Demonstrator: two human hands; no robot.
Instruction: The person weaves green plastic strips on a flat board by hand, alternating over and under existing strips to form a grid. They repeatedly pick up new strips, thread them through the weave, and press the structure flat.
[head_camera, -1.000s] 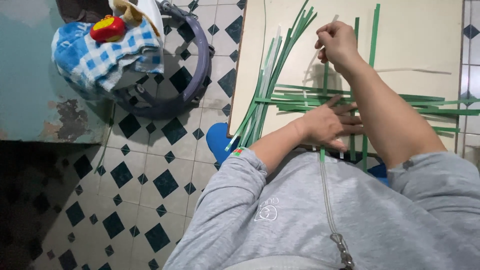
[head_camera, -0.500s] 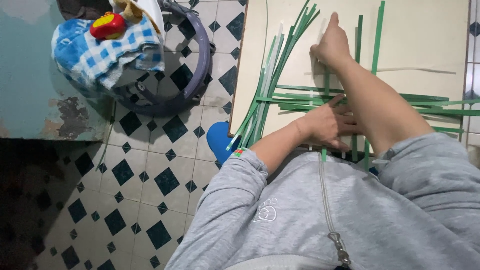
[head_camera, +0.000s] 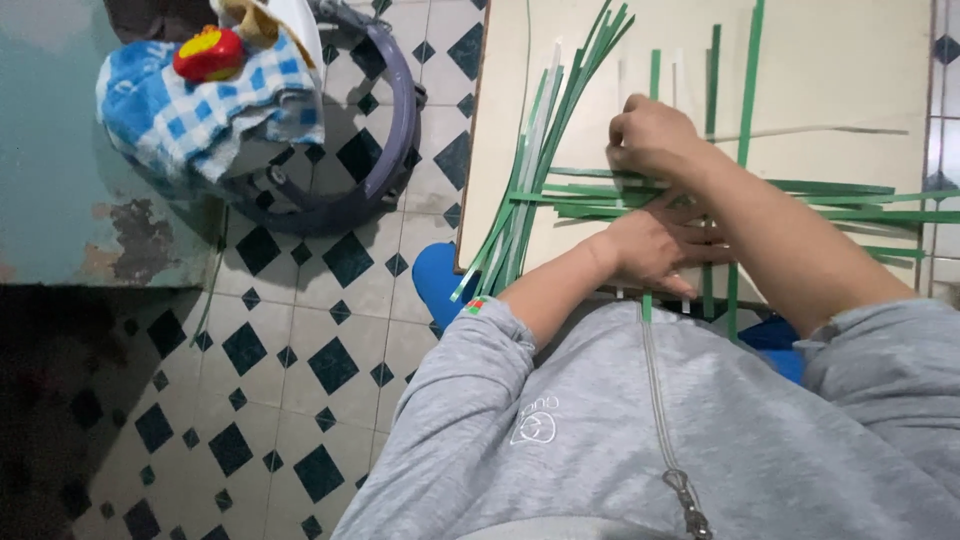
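Long green strips (head_camera: 840, 200) lie crossed over each other on a cream board (head_camera: 850, 70) in front of me. My left hand (head_camera: 660, 248) lies flat on the crossing, fingers spread, pressing the strips down. Just beyond it, my right hand (head_camera: 648, 135) rests on the weave with its fingers curled around an upright strip. A loose bundle of green and pale strips (head_camera: 545, 170) fans out along the board's left side. My grey zipped sweater fills the bottom of the view.
A round purple-rimmed frame (head_camera: 395, 130) stands on the tiled floor (head_camera: 300, 350) at the left, holding a blue checked cloth (head_camera: 200, 110) and a red toy (head_camera: 208, 55). A teal surface (head_camera: 60, 150) is at far left. Something blue (head_camera: 440, 285) sticks out under the board's near corner.
My right hand has come down from the far part of the board, where it held a strip up, to the weave. The left hand has stayed pressed on the crossing.
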